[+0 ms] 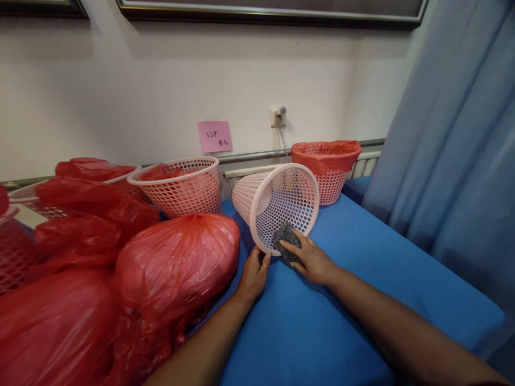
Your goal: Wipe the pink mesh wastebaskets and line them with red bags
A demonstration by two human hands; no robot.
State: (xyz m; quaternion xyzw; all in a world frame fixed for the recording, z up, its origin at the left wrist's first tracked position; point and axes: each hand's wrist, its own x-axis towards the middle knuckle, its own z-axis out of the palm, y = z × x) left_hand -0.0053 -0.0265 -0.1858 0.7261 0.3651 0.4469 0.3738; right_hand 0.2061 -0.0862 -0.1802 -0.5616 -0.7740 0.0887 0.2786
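A pale pink basket (277, 212) lies tilted on its side on a blue cover (346, 327), its round mouth turned toward the wearer and its closed end toward the wall (249, 69). The left hand (254, 274) grasps the basket's rim at the lower left, the thumb and fingers closed about the edge. The right hand (316, 260) is clasped over a dark gray pad (286, 242), which it holds against the lower rim and inner wall, just inside the mouth; the 2 hands are near each other but apart

To the left, 2 bulging red bags, a nearer bag (56, 327) and a farther bag (181, 254), lie beside the left forearm, their plastic shiny and creased. Behind the farther bag stands an upright pink basket (185, 190) with red plastic inside it, and more red plastic (96, 201) is heaped farther left. Beyond the tilted basket, to the right, a lined basket (328, 185) stands upright with a red liner (325, 154) folded over its rim

On the wall are a pink note (215, 136) with handwriting that begins with 32, and a socket (277, 118) with a plug in it. A blue curtain (454, 139) hangs at the right
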